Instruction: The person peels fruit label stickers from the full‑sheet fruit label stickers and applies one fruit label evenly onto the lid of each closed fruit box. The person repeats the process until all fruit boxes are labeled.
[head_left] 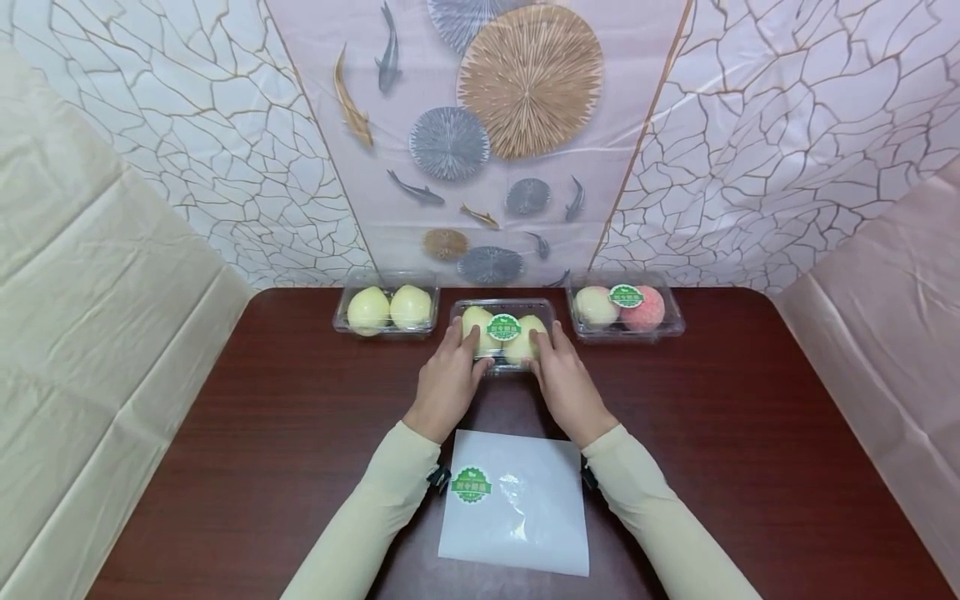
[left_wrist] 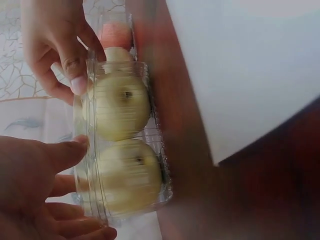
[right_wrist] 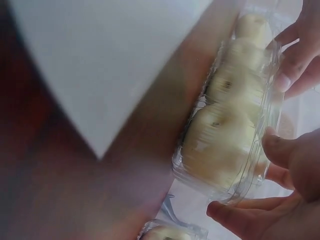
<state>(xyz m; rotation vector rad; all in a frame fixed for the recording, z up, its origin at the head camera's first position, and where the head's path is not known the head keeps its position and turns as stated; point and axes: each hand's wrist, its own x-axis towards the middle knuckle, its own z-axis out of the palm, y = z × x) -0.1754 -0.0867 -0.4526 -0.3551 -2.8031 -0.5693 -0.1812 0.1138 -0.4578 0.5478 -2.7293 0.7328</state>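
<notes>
Both hands hold a clear plastic fruit box (head_left: 501,343) at the back middle of the table. My left hand (head_left: 444,382) grips its left end, and my right hand (head_left: 567,385) grips its right end, thumbs at the near side. Two pale yellow round fruits (left_wrist: 120,107) lie inside. A green and white round sticker (head_left: 504,327) is on the lid. In the right wrist view the lid (right_wrist: 270,115) appears closed over the fruits. Whether the box touches the table cannot be told. Fingertips behind the box are partly hidden.
To the left stands another clear box (head_left: 386,325) with two pale yellow fruits. On the right, a stickered box (head_left: 626,329) holds one pale and one pink-red fruit. A white sheet (head_left: 525,508) bearing one green sticker (head_left: 471,485) lies between the forearms. Patterned cloth hangs behind the table.
</notes>
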